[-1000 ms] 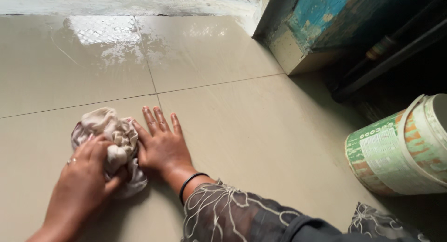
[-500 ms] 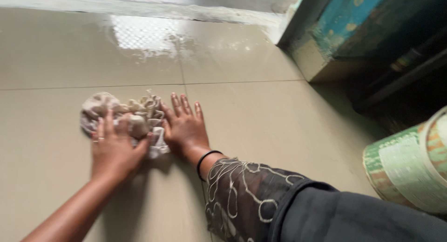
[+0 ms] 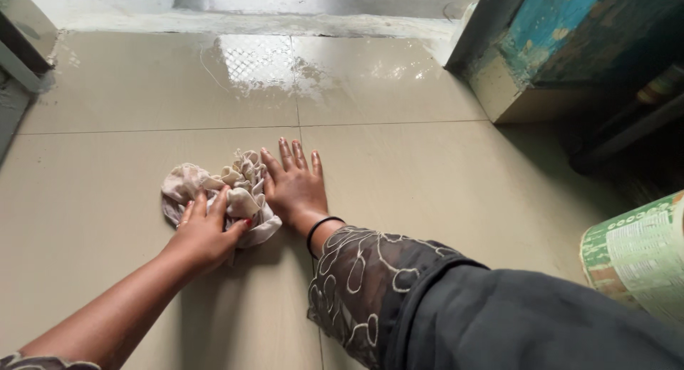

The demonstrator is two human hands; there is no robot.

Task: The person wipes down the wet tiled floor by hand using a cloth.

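Floor [image 3: 427, 192]: large beige tiles are seen, glossy and wet-looking toward the far edge, where light is reflected.
Cabinet [image 3: 527, 49]: a worn blue and cream piece is stood at the upper right, its base resting on the floor.
Sleeve [image 3: 456, 299]: dark fabric with pale embroidered loops is worn on the right arm, stretched across the lower right.
Bucket [image 3: 641, 256]: a green and white labelled container is seen at the right edge, partly cut off, well apart from the hands.
Cloth [image 3: 228, 192]: a crumpled cream rag is bunched on the floor, left of centre, between the two hands.
Left hand [image 3: 206, 231]: it is laid on top of the near side of the cloth, fingers curled around the folds; the grip is closed on the cloth.
Right hand [image 3: 296, 185]: it is pressed flat on the tile, fingers spread, nothing grasped; its thumb side is touching the cloth.
Bangle [image 3: 320, 231]: a thin black band is worn at the right wrist.
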